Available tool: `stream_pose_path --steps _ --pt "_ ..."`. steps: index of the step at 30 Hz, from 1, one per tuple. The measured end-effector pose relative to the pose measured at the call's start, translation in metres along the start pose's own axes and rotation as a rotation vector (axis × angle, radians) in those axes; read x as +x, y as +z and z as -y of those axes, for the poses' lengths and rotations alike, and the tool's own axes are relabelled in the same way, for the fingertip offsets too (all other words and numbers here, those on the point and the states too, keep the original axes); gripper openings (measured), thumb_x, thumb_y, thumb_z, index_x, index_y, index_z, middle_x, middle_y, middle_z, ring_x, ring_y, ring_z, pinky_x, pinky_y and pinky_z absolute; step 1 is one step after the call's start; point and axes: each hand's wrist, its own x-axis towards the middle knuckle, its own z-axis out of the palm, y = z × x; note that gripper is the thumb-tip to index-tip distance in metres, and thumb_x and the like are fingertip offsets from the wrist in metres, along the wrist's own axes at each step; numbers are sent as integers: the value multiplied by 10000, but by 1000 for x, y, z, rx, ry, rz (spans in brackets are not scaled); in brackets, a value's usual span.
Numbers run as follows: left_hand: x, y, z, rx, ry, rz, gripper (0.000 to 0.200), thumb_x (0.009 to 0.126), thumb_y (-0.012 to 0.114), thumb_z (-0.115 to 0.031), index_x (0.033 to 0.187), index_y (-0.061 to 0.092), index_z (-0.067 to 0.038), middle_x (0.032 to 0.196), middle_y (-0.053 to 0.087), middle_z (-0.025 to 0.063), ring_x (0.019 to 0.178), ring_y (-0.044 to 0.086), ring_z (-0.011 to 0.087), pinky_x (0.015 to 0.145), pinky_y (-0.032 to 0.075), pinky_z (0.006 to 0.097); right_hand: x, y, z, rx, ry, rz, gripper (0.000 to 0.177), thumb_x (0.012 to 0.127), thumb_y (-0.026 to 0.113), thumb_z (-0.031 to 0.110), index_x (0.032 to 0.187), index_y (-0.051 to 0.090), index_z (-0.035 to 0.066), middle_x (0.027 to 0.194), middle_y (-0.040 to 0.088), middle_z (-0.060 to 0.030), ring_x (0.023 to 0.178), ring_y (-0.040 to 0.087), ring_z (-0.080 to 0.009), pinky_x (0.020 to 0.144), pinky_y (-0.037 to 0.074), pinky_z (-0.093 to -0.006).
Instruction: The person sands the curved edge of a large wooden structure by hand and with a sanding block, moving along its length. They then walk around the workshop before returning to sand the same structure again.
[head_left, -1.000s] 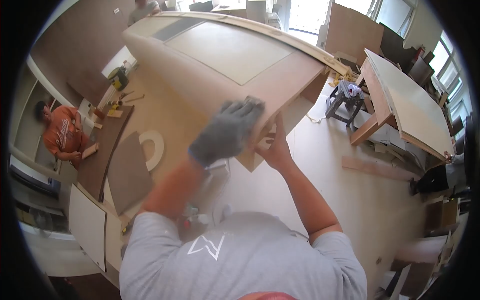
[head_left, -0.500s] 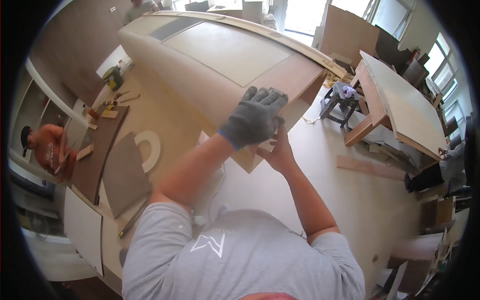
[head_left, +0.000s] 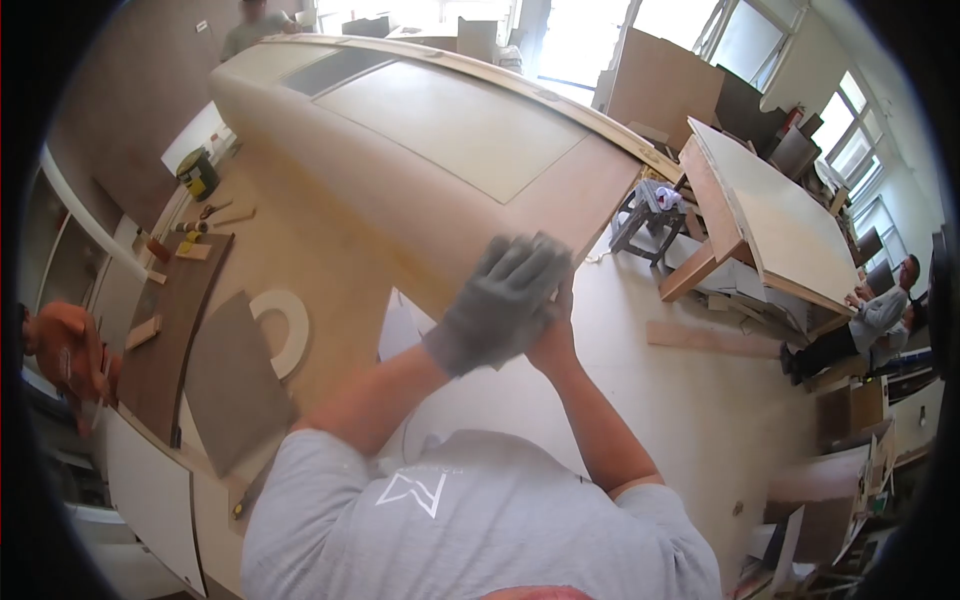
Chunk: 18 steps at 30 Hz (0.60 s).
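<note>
My left hand (head_left: 497, 303), in a grey work glove, is held out with its fingers extended and lying against my right hand. Bare and partly covered by the glove, my right hand (head_left: 552, 345) has its fingers hidden behind it. Both hands are in front of my chest, overlapping the near corner of a big workbench (head_left: 400, 225) with a tan surface. A large pale rectangular sheet (head_left: 450, 120) lies on it, with a dark grey strip (head_left: 340, 70) at its far end.
Left, a roll of tape (head_left: 290, 335), a brown board (head_left: 235, 385), a dark plank (head_left: 180, 330) and a tin (head_left: 197, 175). Right, a stool (head_left: 648, 215) and a second table (head_left: 770, 215). People stand at left (head_left: 65, 350), far end (head_left: 260, 30) and right (head_left: 880, 325).
My hands have drawn back from the bench's corner towards my body, and the glove now lies against my right hand. My view has shifted; the person at right shows more.
</note>
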Motion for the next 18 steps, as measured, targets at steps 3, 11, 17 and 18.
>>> stream_pose_path --steps 3,11,17,18 --pt "-19 -16 18 79 70 39 431 944 688 -274 1337 693 -95 1398 669 129 1257 617 342 1111 442 528 -17 2 -16 83 199 1 1339 798 918 92 1712 -56 -1 1665 320 -234 1404 552 -353 1088 559 -429" --pt "-15 5 44 15 -39 19 519 941 682 -267 1418 642 -67 1436 654 116 1303 601 346 1153 421 527 -9 2 27 119 320 -13 1355 810 877 -5 1720 -125 42 1680 333 -237 1281 684 -343 972 646 -404" --pt "-9 -17 83 143 -113 136 529 944 676 -290 1412 638 -46 1409 658 161 1290 595 349 1154 408 554 -14 -1 29 123 382 -10 1364 804 871 -19 1726 -131 70 1680 341 -228 1329 655 -346 1043 621 -416" --pt "-7 -14 79 155 -143 113 525 946 675 -291 1411 640 -50 1409 658 161 1289 596 349 1154 408 554 -12 1 26 78 296 -29 1366 801 877 -12 1727 -124 70 1683 335 -226 1372 616 -346 1086 592 -425"
